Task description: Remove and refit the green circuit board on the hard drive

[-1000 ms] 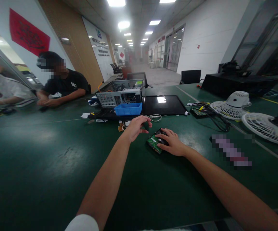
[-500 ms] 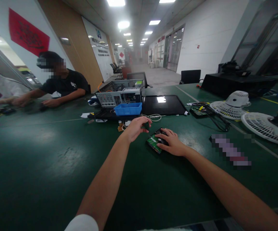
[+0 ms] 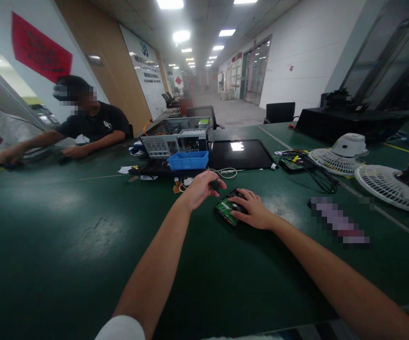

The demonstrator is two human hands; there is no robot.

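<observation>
A hard drive (image 3: 225, 209) with a green circuit board facing up lies on the green table in front of me. My right hand (image 3: 252, 210) rests over its right part, fingers spread across the top, and holds it against the table. My left hand (image 3: 204, 189) is just left of the drive, fingers curled around a small dark-handled screwdriver (image 3: 216, 186). Its thin shaft points down toward the drive's upper left edge; whether the tip touches a screw is too small to tell.
Beyond my hands stand a blue plastic tray (image 3: 188, 161), an opened computer case (image 3: 172, 139) and a flat black screen panel (image 3: 240, 153). Cables (image 3: 318, 174) and white fan parts (image 3: 342, 156) lie to the right. Two people sit at the far left.
The fingers of my left hand have shifted slightly and opened a little around the screwdriver. My right hand and the hard drive stay put. At the left, a person's arm has moved further left.
</observation>
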